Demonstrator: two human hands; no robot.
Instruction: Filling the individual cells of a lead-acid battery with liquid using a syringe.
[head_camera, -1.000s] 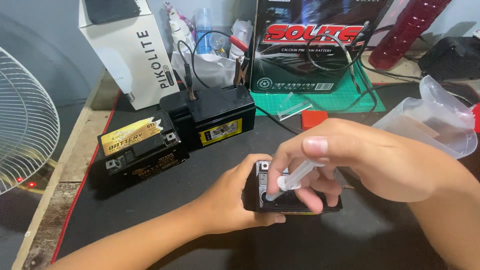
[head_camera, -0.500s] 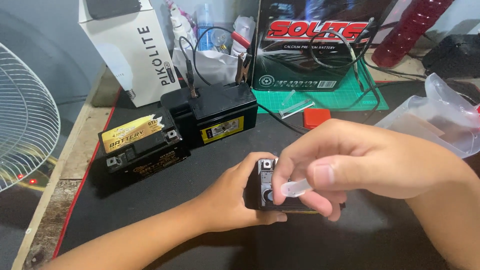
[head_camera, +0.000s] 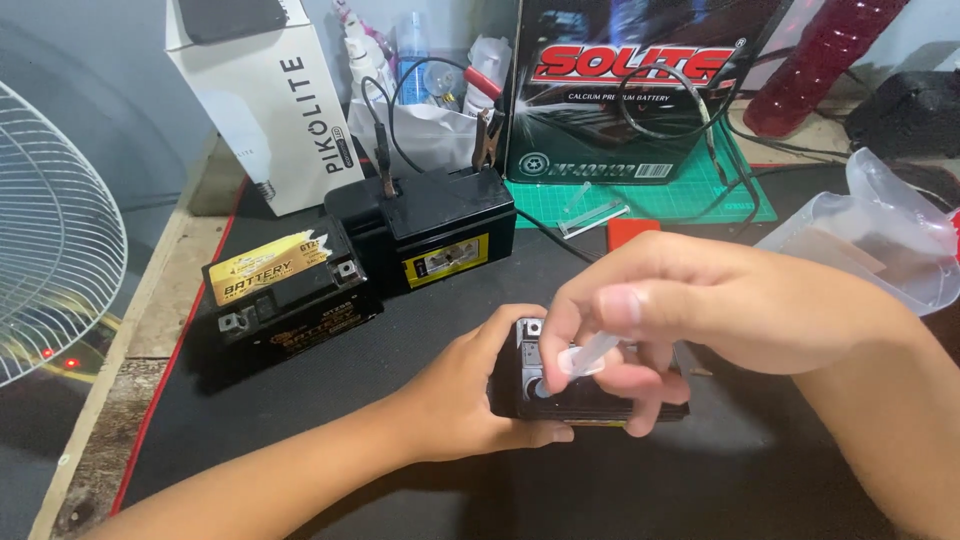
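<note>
My left hand (head_camera: 470, 405) grips the small black battery (head_camera: 560, 395) on the worktop (head_camera: 300, 450); my right hand (head_camera: 690, 310), directly above, pinches a clear dropper (head_camera: 588, 353) angled down-left at its top.

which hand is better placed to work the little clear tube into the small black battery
Right. The right hand already pinches the clear tube over the small black battery, while the left hand grips its side, steadying it.

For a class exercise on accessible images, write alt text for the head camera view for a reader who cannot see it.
A left hand steadies a small black battery on a dark mat while the right hand holds a clear syringe over its top. Two more black batteries sit behind, one with clip leads attached.
</note>
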